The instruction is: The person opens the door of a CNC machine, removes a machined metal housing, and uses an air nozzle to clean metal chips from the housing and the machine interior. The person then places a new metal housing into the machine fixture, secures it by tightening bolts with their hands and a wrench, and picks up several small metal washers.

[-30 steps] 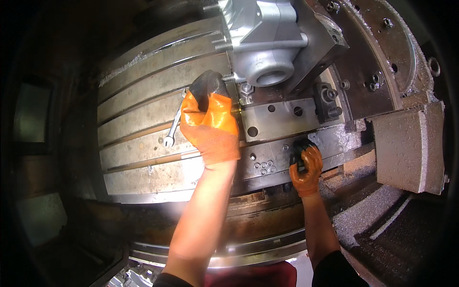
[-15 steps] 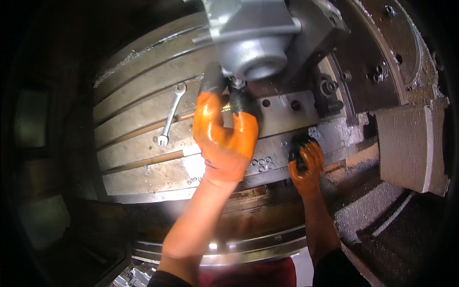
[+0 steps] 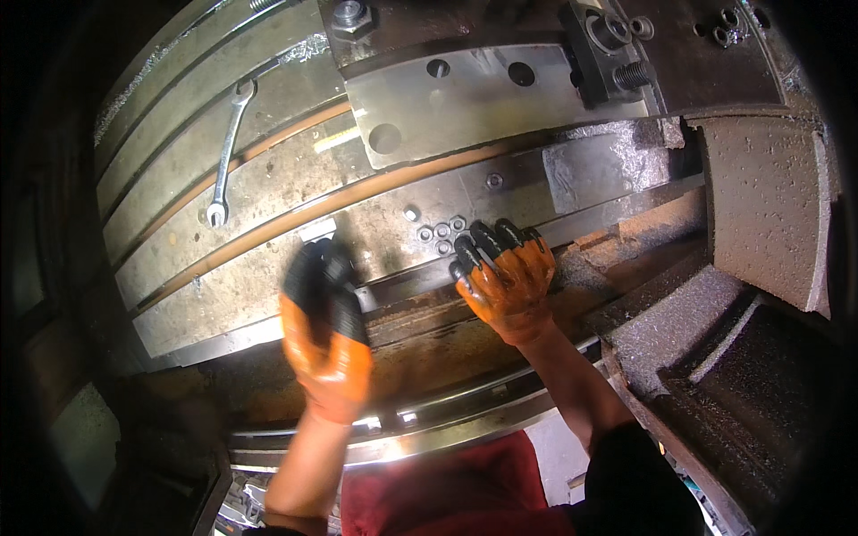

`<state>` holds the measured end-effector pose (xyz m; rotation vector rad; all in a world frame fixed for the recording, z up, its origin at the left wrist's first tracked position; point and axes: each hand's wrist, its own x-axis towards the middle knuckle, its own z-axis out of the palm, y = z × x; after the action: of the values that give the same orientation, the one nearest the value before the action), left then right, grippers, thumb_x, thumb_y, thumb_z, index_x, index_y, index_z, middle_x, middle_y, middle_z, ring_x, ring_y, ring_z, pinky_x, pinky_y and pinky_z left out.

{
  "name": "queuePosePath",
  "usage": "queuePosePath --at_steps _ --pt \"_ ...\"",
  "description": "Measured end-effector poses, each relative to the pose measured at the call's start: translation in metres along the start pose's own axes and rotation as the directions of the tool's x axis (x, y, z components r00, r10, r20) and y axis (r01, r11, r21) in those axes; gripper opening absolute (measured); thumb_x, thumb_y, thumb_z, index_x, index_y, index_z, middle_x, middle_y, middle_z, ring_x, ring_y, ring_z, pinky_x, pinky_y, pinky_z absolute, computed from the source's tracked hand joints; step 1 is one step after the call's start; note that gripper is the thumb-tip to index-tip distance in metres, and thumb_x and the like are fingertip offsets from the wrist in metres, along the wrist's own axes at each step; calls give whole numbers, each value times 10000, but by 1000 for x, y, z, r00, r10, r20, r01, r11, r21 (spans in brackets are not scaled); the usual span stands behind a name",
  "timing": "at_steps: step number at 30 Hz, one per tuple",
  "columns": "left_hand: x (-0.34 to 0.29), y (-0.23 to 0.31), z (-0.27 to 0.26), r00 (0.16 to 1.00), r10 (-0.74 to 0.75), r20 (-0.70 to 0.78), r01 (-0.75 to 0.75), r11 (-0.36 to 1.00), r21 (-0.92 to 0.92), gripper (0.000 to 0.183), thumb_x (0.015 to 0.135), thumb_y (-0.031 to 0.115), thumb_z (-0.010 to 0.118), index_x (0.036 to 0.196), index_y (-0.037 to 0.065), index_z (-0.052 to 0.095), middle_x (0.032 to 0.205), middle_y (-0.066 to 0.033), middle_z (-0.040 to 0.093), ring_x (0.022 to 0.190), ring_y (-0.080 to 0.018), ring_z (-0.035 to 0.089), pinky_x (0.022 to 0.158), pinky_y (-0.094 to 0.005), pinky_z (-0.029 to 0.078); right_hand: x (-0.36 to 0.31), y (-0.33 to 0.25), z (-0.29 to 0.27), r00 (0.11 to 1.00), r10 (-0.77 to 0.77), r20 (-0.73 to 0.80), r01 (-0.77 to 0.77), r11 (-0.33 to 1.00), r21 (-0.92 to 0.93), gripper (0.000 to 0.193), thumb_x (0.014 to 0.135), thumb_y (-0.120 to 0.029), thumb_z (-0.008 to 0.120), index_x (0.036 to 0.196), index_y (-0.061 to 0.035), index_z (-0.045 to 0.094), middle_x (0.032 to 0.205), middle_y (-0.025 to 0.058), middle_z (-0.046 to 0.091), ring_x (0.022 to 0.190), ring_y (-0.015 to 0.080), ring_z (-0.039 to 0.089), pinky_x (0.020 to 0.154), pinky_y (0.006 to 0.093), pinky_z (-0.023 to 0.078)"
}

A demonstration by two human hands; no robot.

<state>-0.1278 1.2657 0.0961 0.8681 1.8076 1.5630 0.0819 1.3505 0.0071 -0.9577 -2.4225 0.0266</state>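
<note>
My left hand (image 3: 326,326), in an orange glove with black fingers, is over the front of the slotted machine table (image 3: 259,183), beside a small light metal block (image 3: 318,230). Motion smears its fingers, so its grip is unclear. My right hand (image 3: 508,281), gloved the same way, rests at the table's front edge. Its fingers curl down and hide whatever may be in them. Several small hex nuts (image 3: 442,230) lie grouped just left of its fingertips. Another nut (image 3: 494,181) lies apart, farther back.
An open-ended wrench (image 3: 234,147) lies at the left of the table. Behind the nuts is a flat steel plate (image 3: 407,107) with round holes. A clamp block (image 3: 612,49) with bolts stands at its right end. Metal chips (image 3: 639,165) cover parts of the right side.
My left hand has come down and back from under the grey machine head to the table's front. My right hand now sits beside the nuts. The view has shifted, and the machine head is out of it.
</note>
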Motion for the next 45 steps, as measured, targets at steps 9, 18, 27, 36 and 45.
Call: queuePosePath --at_steps 9,18,27,36,45 --pt "-51 12 26 885 -294 361 425 826 -369 378 985 68 570 1348 -27 521 1254 -79 607 1094 -150 584 951 -278 472 31 -14 -38 995 84 -54 -67 962 264 370 718 -176 777 1027 -175 573 1011 72 548 1006 310 549 958 568 416" --pt "-7 40 18 842 -408 351 504 366 -782 414 927 170 654 1292 0 560 1198 -113 645 1072 -238 638 949 -355 526 102 -72 -72 998 40 -45 -23 940 341 413 681 -197 774 1053 -111 619 1145 158 619 1069 372 563 941 512 417" --pt "221 143 4 990 142 2 -128 900 -418 227 920 70 547 1118 3 637 1038 -67 675 886 -127 606 800 -266 492 90 -64 -91 981 163 -102 -116 924 363 548 708 -98 758 1189 42 534 1224 208 575 1115 408 563 973 557 444" --pt "259 160 15 934 356 34 -354 933 -61 140 869 78 600 981 13 651 740 -13 605 699 -118 561 655 -283 473 61 -58 -88 963 248 105 -269 870 412 512 709 -52 767 1169 -141 559 1160 211 553 1060 419 560 968 605 442" --pt "248 161 5 686 622 377 -719 656 228 148 916 48 537 971 22 672 907 -118 700 863 -224 675 791 -319 544 16 -37 -41 997 7 -72 4 990 144 599 748 -113 770 1255 -191 459 1158 174 543 1080 388 549 952 603 429"
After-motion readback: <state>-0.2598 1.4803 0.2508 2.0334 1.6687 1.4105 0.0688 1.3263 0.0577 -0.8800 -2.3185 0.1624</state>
